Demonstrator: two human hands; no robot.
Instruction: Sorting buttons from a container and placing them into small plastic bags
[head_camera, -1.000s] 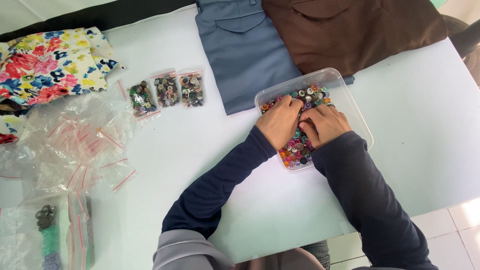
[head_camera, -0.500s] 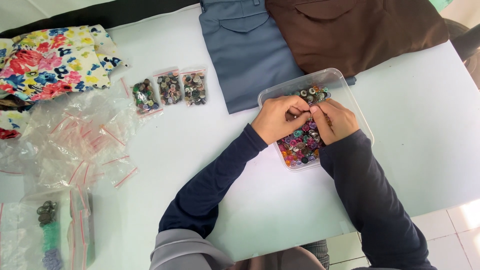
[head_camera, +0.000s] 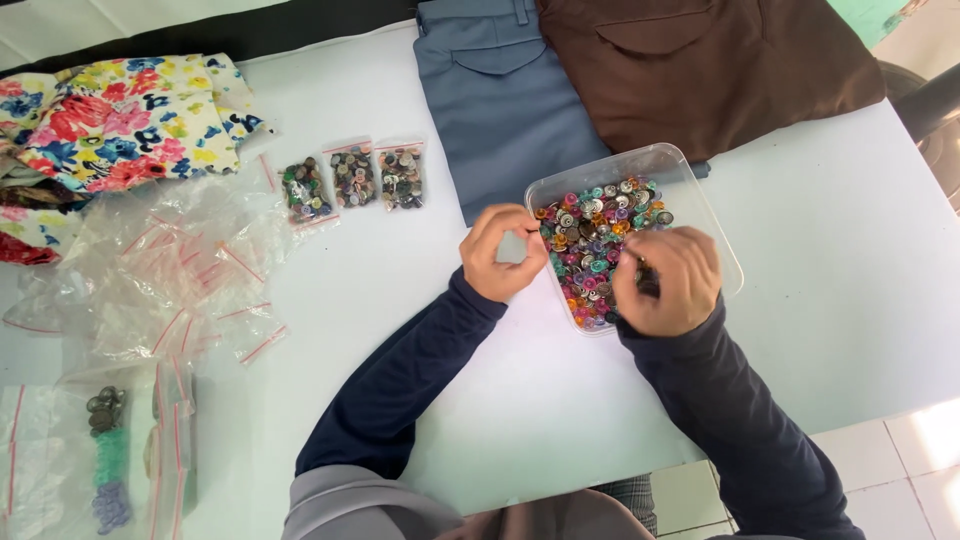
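R hand (head_camera: 665, 280) curled over button tray (head_camera: 716, 232); L hand (head_camera: 502, 251) fingertips pinched together just beside it.

On the bench (head_camera: 860, 260) in front of you, the tray of buttons (head_camera: 600, 240) sits right of centre, with your right hand (head_camera: 665, 280) over its near corner and your left hand (head_camera: 503, 252) just beside its left edge. Behind the tray lie two folded garments (head_camera: 620, 70) side by side, their near edges touching it. To your left, three small bags of buttons (head_camera: 352, 180) stand in a row, with the heap of empty bags (head_camera: 170, 270) nearer you and the flowered cloth (head_camera: 120, 120) behind that heap.
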